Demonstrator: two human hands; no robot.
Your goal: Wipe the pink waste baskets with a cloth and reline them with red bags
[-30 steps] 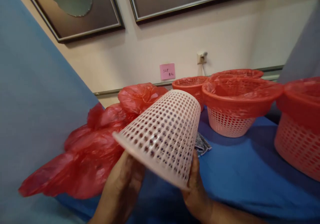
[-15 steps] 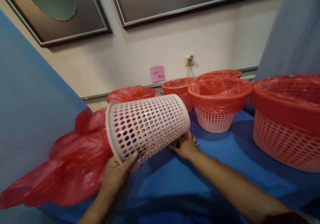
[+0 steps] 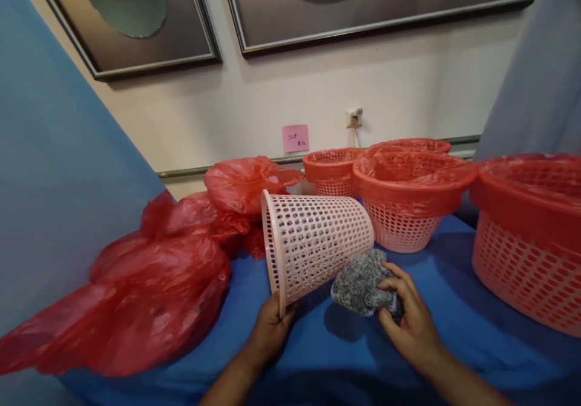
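My left hand (image 3: 271, 328) grips the rim of a pale pink perforated plastic basket (image 3: 313, 242), which is tipped on its side with the mouth facing left and the base pointing right. My right hand (image 3: 408, 318) is closed on a crumpled grey cloth (image 3: 363, 282), held just below the basket's base and above the blue table cover (image 3: 345, 351).
Crumpled red plastic bags (image 3: 149, 285) lie heaped at the left. Several pink baskets lined with red bags stand at the back (image 3: 408, 200) and at the right (image 3: 531, 236). A blue screen (image 3: 59, 170) rises on the left. Framed pictures and a pink note (image 3: 295, 138) hang on the wall.
The right hand let go of the basket's base, reached to the table and lifted the grey cloth. The left hand kept the rim and turned the basket's mouth more to the left.
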